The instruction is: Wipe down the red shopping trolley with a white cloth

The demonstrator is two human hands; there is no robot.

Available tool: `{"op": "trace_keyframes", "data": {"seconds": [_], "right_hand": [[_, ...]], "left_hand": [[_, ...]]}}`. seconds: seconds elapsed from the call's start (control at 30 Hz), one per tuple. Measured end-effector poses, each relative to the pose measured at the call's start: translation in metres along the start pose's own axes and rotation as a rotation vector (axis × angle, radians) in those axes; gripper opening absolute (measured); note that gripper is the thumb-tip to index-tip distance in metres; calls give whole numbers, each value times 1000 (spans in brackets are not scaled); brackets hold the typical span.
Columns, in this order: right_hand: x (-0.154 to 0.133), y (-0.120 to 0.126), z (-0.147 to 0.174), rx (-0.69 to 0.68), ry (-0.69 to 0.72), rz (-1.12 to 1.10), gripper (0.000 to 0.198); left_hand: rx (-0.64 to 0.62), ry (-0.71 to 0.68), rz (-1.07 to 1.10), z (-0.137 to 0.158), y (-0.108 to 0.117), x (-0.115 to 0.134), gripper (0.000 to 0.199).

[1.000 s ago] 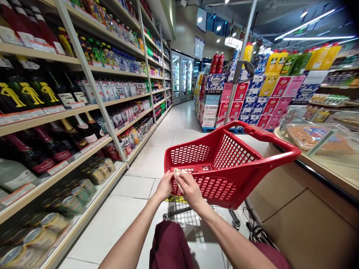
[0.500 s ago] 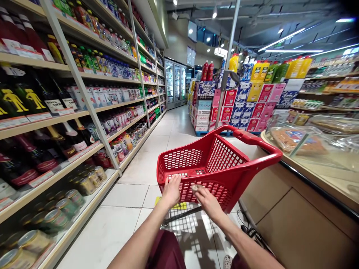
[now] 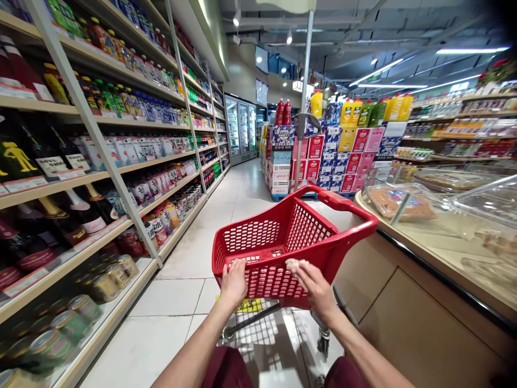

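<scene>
A red plastic shopping cart (image 3: 270, 248) with perforated basket walls stands side-on in front of me. My left hand (image 3: 234, 283) is closed over the basket's near rim toward its left end. Pinched in the fingers of my right hand (image 3: 318, 285) is a small crumpled off-white wad (image 3: 297, 264), perhaps tissue or cloth. That wad touches, or nearly touches, the near rim farther right. The cart's red handle (image 3: 365, 218) rises to the right, beyond my right hand.
Drink shelves (image 3: 133, 167) run along the left, with cans (image 3: 52, 345) at the bottom. Stacked drink boxes (image 3: 311, 161) stand beyond the cart. A display counter (image 3: 407, 242) with packaged food borders the right. Tiled floor (image 3: 177, 293) shows between shelves and cart.
My right hand has moved up and right along the basket's side, bringing the wad to the rim. My left hand stays on the rim. The whole view has shifted slightly.
</scene>
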State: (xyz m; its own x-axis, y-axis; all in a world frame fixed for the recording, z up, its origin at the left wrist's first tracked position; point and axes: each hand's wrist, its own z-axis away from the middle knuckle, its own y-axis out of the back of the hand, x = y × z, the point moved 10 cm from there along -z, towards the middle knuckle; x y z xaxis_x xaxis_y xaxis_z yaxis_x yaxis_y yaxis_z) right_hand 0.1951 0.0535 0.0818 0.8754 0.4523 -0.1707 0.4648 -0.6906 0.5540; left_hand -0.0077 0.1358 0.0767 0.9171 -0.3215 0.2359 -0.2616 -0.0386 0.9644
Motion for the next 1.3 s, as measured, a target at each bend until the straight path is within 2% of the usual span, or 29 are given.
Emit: {"op": "trace_keyframes", "data": {"seconds": [0.1, 0.27, 0.33, 0.43, 0.5, 0.63, 0.7, 0.8, 0.83, 0.87, 0.9, 0.97, 1.0, 1.03, 1.1, 1.17, 1.2, 1.3], "right_hand": [[14, 19, -5, 107, -33, 73, 34], [21, 11, 7, -28, 29, 117, 32], [35, 32, 2, 74, -22, 132, 31], [63, 70, -12, 282, -197, 200, 32], [68, 70, -16, 247, -219, 213, 31], [58, 47, -8, 1, -91, 171, 29], [66, 65, -11, 56, -97, 192, 29], [92, 115, -25, 302, -210, 279, 31], [98, 124, -27, 335, -243, 303, 31], [103, 126, -26, 319, -266, 314, 32], [104, 118, -23, 248, -266, 304, 32], [96, 88, -7, 18, -205, 237, 31], [89, 76, 3, -66, -164, 201, 29], [84, 71, 11, -87, -145, 182, 27], [86, 86, 14, 27, -176, 199, 28], [102, 114, -1, 203, -246, 249, 33], [112, 123, -14, 245, -265, 266, 34], [144, 127, -56, 227, -267, 300, 36]], "left_hand": [[-28, -34, -38, -1, -8, 14, 66], [-82, -67, -122, -3, -18, 29, 73], [-82, -69, -132, -3, -18, 29, 74], [-58, -56, -143, -3, -14, 29, 74], [-59, -50, -141, -3, -13, 28, 74], [-97, -53, -142, -4, -16, 27, 75], [-96, -52, -144, -4, -16, 26, 74], [-84, -49, -147, -4, -14, 25, 73], [-81, -49, -148, -3, -14, 25, 73], [-81, -47, -149, -3, -13, 25, 72], [-82, -49, -148, -3, -12, 25, 72], [-89, -55, -138, -3, -11, 25, 72], [-87, -62, -128, -4, -10, 24, 72], [-83, -71, -112, -5, -9, 23, 71], [-60, -83, -68, -8, -4, 19, 64], [-11, -60, -34, -12, 5, 10, 51], [13, -41, -28, -13, 9, 5, 44], [47, 4, -42, -17, 18, -7, 31]]}}
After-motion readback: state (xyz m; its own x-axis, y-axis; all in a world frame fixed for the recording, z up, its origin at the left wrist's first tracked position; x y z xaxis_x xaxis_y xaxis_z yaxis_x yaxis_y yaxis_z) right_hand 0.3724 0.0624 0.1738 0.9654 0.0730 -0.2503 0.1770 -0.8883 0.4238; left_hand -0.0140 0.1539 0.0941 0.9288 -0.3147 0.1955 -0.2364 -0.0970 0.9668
